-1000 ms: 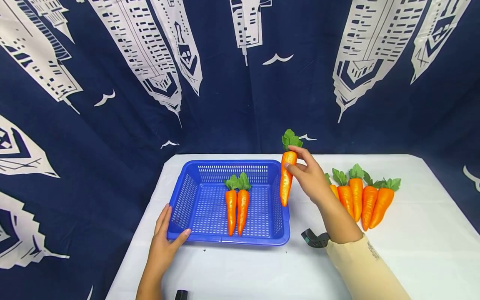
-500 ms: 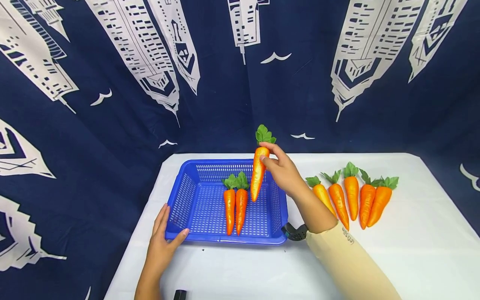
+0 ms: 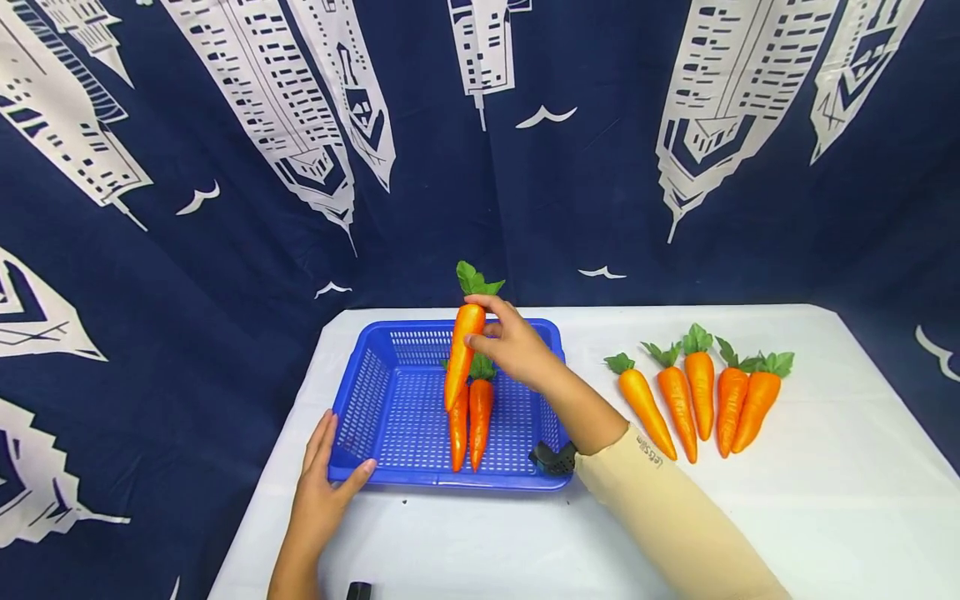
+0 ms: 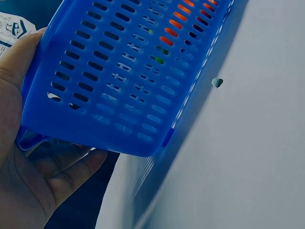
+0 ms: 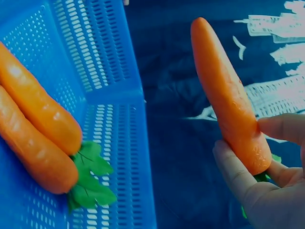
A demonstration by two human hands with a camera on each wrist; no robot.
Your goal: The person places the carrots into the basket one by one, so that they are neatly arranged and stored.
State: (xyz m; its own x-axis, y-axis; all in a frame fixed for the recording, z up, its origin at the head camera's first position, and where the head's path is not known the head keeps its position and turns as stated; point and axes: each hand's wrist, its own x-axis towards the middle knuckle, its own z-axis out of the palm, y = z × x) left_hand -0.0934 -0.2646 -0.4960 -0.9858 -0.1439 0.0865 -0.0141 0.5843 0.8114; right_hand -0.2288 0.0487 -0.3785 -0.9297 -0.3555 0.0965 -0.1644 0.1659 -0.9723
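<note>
In the head view, a blue plastic basket (image 3: 358, 392) with slotted walls stands on the white table. My left hand (image 3: 321, 492) grips its near left corner, fingers along the left side and thumb over the front rim; the left wrist view shows the fingers by the basket's rim (image 4: 95, 140). Between thumb and fingers my right hand (image 3: 513, 343) pinches an orange carrot (image 3: 461, 354) near its leafy top, tip pointing down, above the basket. Two carrots lie side by side inside, the left one (image 3: 458, 437) partly hidden behind the held one, the right one (image 3: 481, 421) in fuller view.
Right of the basket, several carrots lie in a row on the table (image 3: 847, 450), among them a yellower one (image 3: 647, 408). A dark blue cloth (image 3: 420, 225) with white buildings hangs behind. A black device (image 3: 553, 458) sits at the right wrist, overlapping the basket's front right corner.
My right hand has carried the carrot leftward, from beside the basket's right rim to over the two carrots inside. The left hand has stayed at the basket's corner.
</note>
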